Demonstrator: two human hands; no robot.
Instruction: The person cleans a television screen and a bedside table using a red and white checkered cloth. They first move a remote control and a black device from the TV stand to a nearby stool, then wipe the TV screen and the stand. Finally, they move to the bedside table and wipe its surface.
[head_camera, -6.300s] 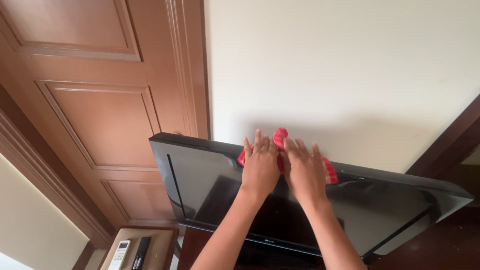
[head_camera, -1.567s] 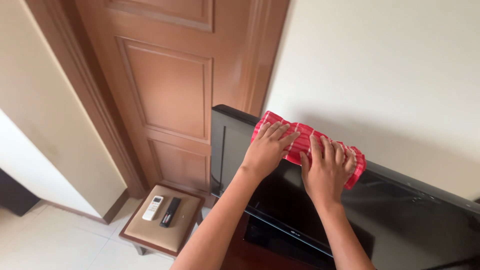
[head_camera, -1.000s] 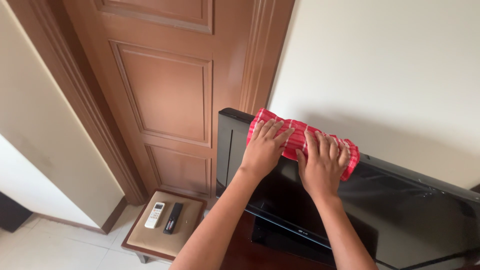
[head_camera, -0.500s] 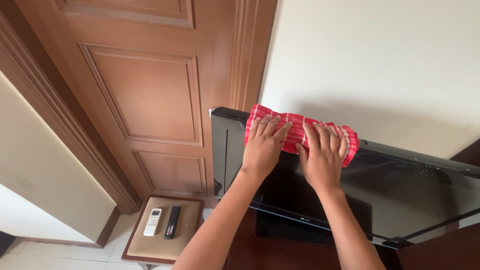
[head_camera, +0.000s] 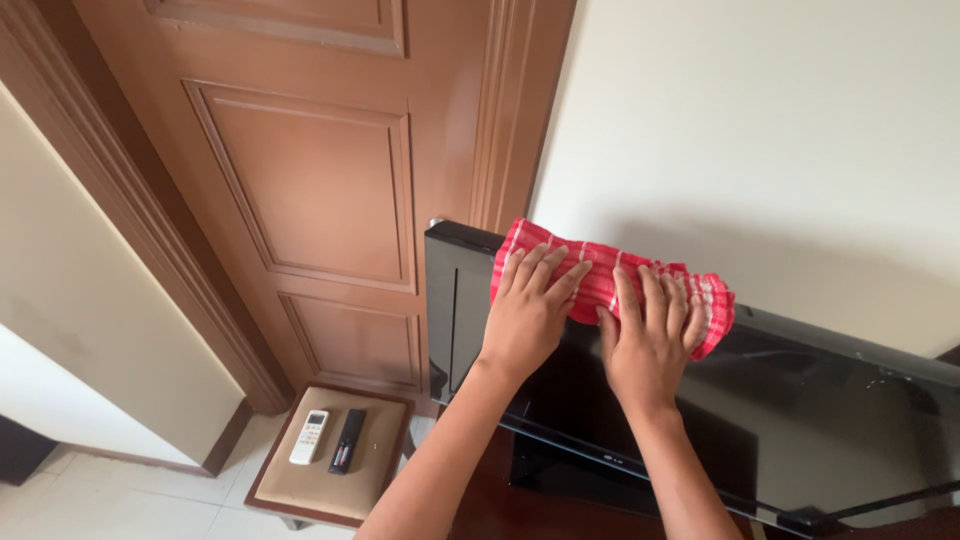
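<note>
Since half a second ago, both hands and the cloth (head_camera: 610, 280) have slid a little toward the right along the TV (head_camera: 800, 420) top edge; earlier the cloth's left end sat at the TV's left corner, now a short bare stretch of black bezel shows between corner and cloth. Compared with the oldest frame, the cloth has gone from a bunched wad to a long folded strip.

Left hand (head_camera: 530, 310): flat, fingers spread and extended, palm pressing the cloth's left half against the TV's top edge and upper screen. Not a grip, just pressure.
Right hand (head_camera: 650, 335): same posture, open and flat on the cloth's right half, fingertips reaching the top edge. The two hands sit just beside each other.

Cloth: red with white checks, draped over the TV top edge, left of middle, hanging slightly down the screen side.

Judgement: the left corner has been covered by the wipe; the long right part of the top edge shows specks near the far end and looks unwiped.

Around: wooden door (head_camera: 300, 190) behind the TV, plain wall (head_camera: 780, 130) to the right. Low stool (head_camera: 330, 460) on the floor carries a white remote (head_camera: 309, 437) and a black remote (head_camera: 348, 441), side by side, apart.
</note>
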